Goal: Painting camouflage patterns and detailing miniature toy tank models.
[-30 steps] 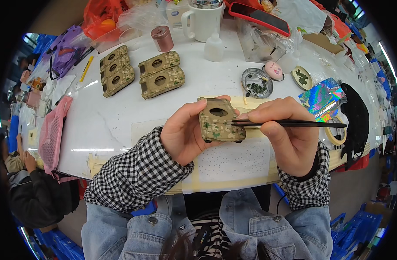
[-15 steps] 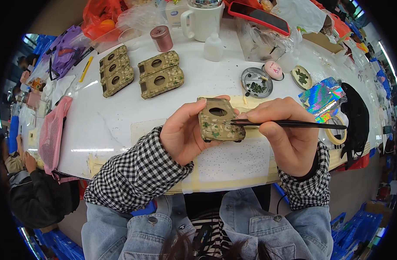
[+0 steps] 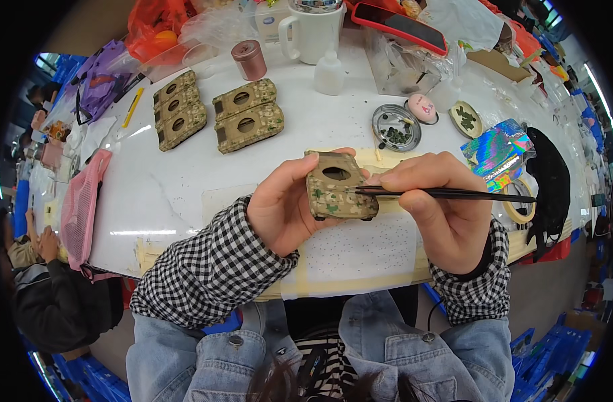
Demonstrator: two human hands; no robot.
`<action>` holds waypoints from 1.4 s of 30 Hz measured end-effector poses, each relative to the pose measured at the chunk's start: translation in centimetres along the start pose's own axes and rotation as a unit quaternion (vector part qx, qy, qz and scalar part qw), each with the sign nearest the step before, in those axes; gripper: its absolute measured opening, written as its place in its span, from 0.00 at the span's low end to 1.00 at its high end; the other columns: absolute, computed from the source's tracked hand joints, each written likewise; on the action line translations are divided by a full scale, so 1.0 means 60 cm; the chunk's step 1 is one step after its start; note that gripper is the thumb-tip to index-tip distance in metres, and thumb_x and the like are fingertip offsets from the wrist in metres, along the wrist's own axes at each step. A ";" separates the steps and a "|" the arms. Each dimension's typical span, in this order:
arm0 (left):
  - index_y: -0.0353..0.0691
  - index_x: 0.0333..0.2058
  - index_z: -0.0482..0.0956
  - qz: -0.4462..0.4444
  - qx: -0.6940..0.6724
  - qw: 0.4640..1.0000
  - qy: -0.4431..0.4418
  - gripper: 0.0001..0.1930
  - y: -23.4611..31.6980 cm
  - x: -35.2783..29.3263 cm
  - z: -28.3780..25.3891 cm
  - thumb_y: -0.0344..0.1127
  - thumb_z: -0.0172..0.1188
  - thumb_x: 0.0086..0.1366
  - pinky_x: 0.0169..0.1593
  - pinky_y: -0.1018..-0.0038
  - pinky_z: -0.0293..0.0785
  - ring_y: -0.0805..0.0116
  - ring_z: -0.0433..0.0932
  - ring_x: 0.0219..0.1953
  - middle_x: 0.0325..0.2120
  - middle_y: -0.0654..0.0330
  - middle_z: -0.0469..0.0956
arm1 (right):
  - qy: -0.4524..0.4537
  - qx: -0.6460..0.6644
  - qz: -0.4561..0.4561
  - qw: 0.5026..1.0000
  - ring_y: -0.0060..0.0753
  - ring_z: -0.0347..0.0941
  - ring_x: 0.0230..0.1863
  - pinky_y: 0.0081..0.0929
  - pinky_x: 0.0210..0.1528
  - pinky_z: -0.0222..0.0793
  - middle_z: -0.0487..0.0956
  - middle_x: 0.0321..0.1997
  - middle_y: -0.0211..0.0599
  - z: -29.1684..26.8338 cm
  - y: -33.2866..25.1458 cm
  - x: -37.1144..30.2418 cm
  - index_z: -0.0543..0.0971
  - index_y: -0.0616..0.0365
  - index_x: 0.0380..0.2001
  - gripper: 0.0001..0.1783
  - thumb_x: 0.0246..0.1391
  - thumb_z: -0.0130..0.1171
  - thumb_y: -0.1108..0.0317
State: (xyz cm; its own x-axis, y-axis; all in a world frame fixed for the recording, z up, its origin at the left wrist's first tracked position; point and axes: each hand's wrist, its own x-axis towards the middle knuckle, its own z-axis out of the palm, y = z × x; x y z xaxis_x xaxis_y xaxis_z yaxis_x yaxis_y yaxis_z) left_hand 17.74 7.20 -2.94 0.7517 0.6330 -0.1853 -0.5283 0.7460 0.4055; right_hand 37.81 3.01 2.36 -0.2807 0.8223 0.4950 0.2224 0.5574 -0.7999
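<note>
Over the 12 o'clock end of a dotted white sheet [image 3: 360,258] on the surface [image 3: 145,177], the left hand [image 3: 279,211] grasps a camouflaged model tank hull [image 3: 334,195], thumb near its 10 o'clock corner, while the right hand's [image 3: 447,213] grip is pinched around black tweezers [image 3: 477,193]. Their tips lie at the deck, on the 6 o'clock side of its round opening; whether they pinch anything is too small to tell. Working well probably needs light pressure and a steady hull, whose long axis seems to run 12 to 6, sloping end toward 6.
</note>
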 end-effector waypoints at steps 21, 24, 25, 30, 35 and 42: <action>0.33 0.55 0.61 0.000 -0.006 1.000 0.004 0.24 0.000 -0.001 0.003 0.44 0.43 0.66 0.55 0.60 0.69 0.56 0.72 0.51 0.48 0.47 0.71 | 0.002 0.008 0.007 1.000 0.27 0.74 0.33 0.21 0.37 0.68 0.78 0.31 0.40 0.001 -0.001 0.000 0.77 0.66 0.34 0.06 0.52 0.58 0.74; 0.32 0.55 0.61 -0.002 -0.006 1.000 -0.006 0.24 0.001 -0.001 0.004 0.44 0.43 0.66 0.55 0.60 0.68 0.56 0.72 0.51 0.48 0.46 0.70 | -0.009 0.017 0.009 1.000 0.26 0.74 0.35 0.21 0.39 0.68 0.77 0.32 0.39 -0.005 -0.002 0.001 0.76 0.66 0.34 0.07 0.54 0.56 0.74; 0.32 0.55 0.61 -0.003 -0.004 1.000 -0.010 0.24 0.000 0.000 0.003 0.44 0.43 0.66 0.55 0.60 0.68 0.56 0.72 0.51 0.49 0.46 0.70 | -0.015 0.021 0.009 1.000 0.25 0.74 0.36 0.20 0.40 0.68 0.77 0.33 0.38 -0.007 -0.001 0.001 0.76 0.67 0.35 0.07 0.55 0.55 0.73; 0.30 0.58 0.56 0.000 0.022 1.000 0.010 0.29 -0.002 0.001 0.006 0.46 0.41 0.65 0.52 0.66 0.71 0.55 0.72 0.48 0.49 0.45 0.69 | 0.045 0.229 0.121 0.965 0.23 0.72 0.39 0.21 0.45 0.67 0.76 0.36 0.37 0.005 0.000 -0.004 0.72 0.68 0.37 0.10 0.61 0.48 0.70; 0.30 0.58 0.56 -0.009 0.015 1.000 0.009 0.29 -0.001 0.000 0.004 0.45 0.41 0.64 0.52 0.66 0.71 0.55 0.72 0.48 0.49 0.46 0.69 | 0.037 0.244 0.131 0.960 0.24 0.72 0.40 0.22 0.46 0.66 0.76 0.37 0.39 0.009 0.005 -0.005 0.72 0.68 0.37 0.11 0.61 0.47 0.69; 0.32 0.59 0.56 -0.008 0.013 1.000 0.004 0.29 -0.001 -0.001 0.008 0.44 0.42 0.63 0.52 0.67 0.70 0.55 0.72 0.49 0.49 0.47 0.70 | 0.015 0.234 0.143 0.961 0.24 0.72 0.40 0.23 0.46 0.67 0.74 0.36 0.37 0.010 0.003 -0.003 0.71 0.67 0.37 0.10 0.61 0.46 0.69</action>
State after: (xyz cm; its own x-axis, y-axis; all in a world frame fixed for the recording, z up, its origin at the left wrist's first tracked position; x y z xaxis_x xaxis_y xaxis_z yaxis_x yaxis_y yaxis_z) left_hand 17.93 7.03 -2.53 0.7564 0.6229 -0.1995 -0.5055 0.7503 0.4260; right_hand 37.36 2.86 1.94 -0.2413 0.9413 0.2360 -0.1611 0.2009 -0.9663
